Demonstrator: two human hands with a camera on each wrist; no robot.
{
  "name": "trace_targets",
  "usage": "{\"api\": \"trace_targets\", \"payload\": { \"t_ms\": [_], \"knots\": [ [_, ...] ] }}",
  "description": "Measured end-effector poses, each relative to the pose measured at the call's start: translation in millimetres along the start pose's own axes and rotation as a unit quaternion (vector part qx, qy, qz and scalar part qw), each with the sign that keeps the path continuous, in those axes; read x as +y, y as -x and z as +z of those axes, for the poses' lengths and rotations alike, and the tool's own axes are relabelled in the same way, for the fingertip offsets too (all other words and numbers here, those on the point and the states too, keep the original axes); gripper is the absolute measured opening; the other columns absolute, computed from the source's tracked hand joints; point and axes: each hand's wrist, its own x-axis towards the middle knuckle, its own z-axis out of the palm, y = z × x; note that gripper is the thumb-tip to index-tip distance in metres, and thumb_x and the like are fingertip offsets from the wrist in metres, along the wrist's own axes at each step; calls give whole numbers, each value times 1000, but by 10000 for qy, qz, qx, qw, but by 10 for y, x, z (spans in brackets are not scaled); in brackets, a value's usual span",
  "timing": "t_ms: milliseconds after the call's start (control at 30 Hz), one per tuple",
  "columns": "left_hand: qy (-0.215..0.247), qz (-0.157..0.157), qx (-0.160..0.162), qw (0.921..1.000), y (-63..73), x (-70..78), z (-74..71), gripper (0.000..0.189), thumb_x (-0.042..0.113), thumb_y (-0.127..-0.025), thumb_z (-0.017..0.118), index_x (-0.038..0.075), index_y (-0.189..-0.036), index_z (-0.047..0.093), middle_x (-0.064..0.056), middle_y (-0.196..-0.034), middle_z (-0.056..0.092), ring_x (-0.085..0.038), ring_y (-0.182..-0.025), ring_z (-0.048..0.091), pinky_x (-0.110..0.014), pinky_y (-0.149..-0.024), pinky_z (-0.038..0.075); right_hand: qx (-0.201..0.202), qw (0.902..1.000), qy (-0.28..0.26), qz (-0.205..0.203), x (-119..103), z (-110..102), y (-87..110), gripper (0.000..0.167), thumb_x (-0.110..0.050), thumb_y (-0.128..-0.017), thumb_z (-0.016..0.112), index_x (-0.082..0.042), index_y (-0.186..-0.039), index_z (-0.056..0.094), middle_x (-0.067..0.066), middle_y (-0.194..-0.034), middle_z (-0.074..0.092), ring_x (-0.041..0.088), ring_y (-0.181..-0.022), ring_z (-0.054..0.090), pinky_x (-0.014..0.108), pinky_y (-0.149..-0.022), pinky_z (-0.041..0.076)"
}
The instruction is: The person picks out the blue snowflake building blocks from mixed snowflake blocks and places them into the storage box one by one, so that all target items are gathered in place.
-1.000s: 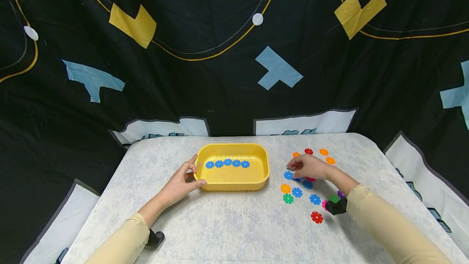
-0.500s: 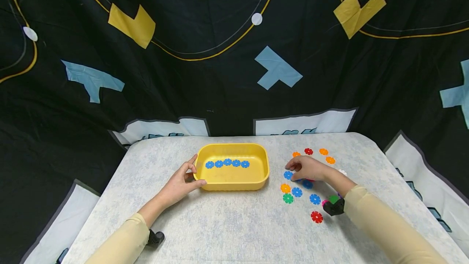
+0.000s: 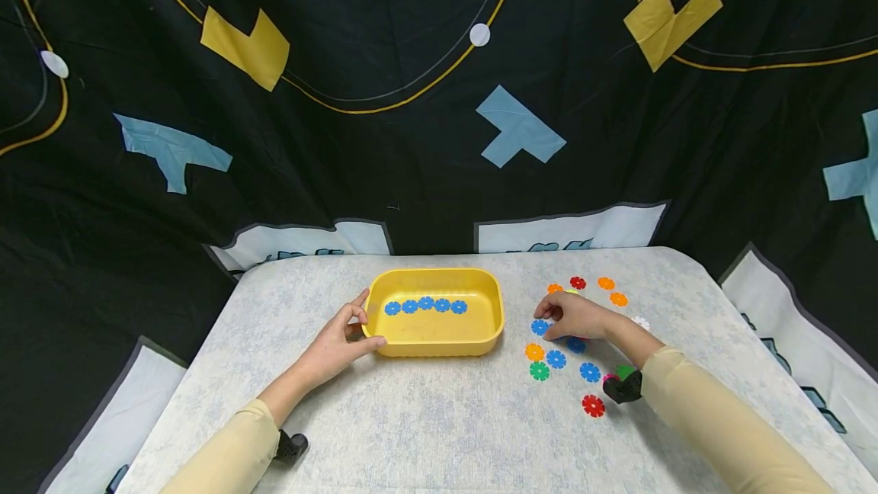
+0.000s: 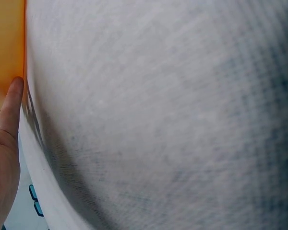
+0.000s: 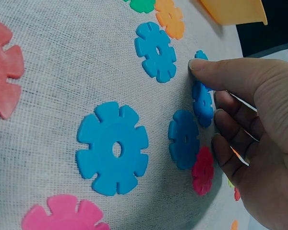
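My left hand (image 3: 334,349) holds the left end of a yellow plastic tray (image 3: 435,348), its thumb along the front wall and other fingers at the left rim. Inside the tray several blue notched flower discs (image 3: 426,303) sit in a row. My right hand (image 3: 578,314) is low over loose discs at the right, fingers loosely bent and apart from the thumb. In the right wrist view the thumb tip is by a blue disc (image 5: 203,105), which lies partly behind the thumb; I see nothing pinched. Another blue disc (image 3: 539,328) shows beside the fingertips.
Orange (image 3: 534,353), green (image 3: 539,371), red (image 3: 593,405) and more blue discs (image 3: 590,373) are scattered around the right hand. A pale cloth (image 3: 411,433) covers the table. Behind it hangs a black curtain (image 3: 384,174) with yellow and light blue shapes.
My right hand has shifted slightly left and down among the discs, then stayed nearly still. The left hand and the tray have not visibly moved.
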Motion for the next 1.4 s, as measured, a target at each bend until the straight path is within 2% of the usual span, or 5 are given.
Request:
{"api": "trace_targets", "payload": {
  "t_ms": [567,1167,1400],
  "knots": [
    [83,-9,-27,10000,15,16,-5,53,36,-87,84,9,-108,43,0,-170,18,-32,-125,61,-51,-108,40,-88,10000,7,46,22,3,-47,29,-9,-86,84,-10,-108,66,1,-107,63,23,-102,55,44,-101,47],
    [93,-7,-18,10000,-3,-4,2,50,32,-88,83,9,-107,43,-1,-170,18,-35,-125,60,-53,-111,37,-25,9993,358,-100,-83,39,-21,27,-3,-84,82,-14,-102,64,1,-96,60,21,-92,53,35,-83,49],
    [79,-30,-2,10000,-2,11,8,49,29,-89,83,9,-107,43,-2,-170,18,-35,-126,60,-52,-110,38,-2,9978,530,-406,-102,56,-1,28,1,-85,80,-14,-102,63,2,-94,59,21,-90,53,35,-80,49]
  ]
}}
